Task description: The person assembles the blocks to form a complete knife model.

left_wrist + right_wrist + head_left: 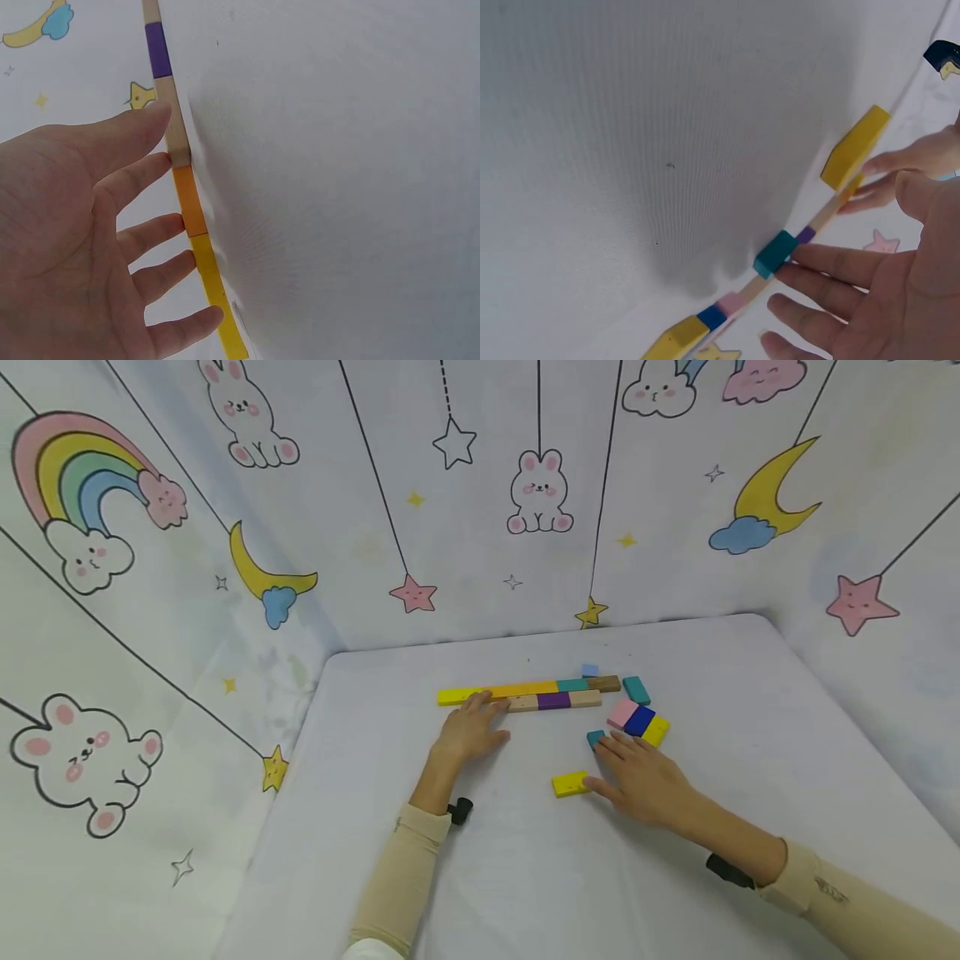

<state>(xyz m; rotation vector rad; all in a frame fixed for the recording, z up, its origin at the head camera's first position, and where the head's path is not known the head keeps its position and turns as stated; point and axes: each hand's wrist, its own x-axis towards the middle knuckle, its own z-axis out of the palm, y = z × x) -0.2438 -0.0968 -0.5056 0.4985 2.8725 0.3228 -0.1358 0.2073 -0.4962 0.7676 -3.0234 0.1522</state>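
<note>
The left hand [468,733] in front of me is spread, gripping nothing, fingertips at the long yellow-and-orange row [525,690]; a shorter, purple-centred row [553,701] runs off to its right. The right hand [648,781] reaches out loosely, holding nothing, fingertips at a small teal block [596,738], a yellow block [568,784] just beside its thumb, a pink block [622,713] and a blue block [639,721] beyond its fingers

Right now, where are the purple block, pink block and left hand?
purple block [553,701], head view, visible face
pink block [622,713], head view, visible face
left hand [468,732], head view, back of the hand
</note>
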